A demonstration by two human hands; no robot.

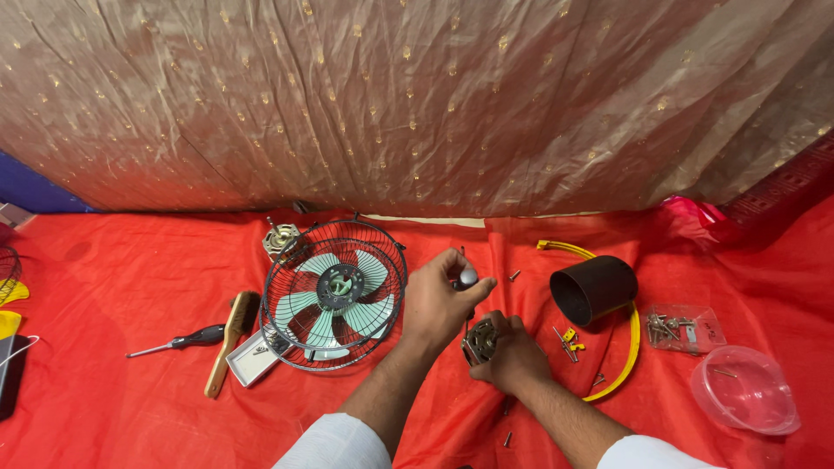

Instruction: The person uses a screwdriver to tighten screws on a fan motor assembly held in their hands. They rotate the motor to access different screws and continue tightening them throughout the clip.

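Note:
My left hand grips the rounded grey handle of a screwdriver held upright over a small metal fan motor. My right hand wraps around that motor and steadies it on the red cloth. Just left of my left hand lies a fan with pale green blades inside a black wire guard. Both sleeves are white.
A second motor sits behind the fan. A wooden brush, a black-handled screwdriver and a small white tray lie left. Right are a black cylindrical housing, a yellow ring, loose screws, a bag of screws and a clear lid. A brown dotted curtain hangs behind.

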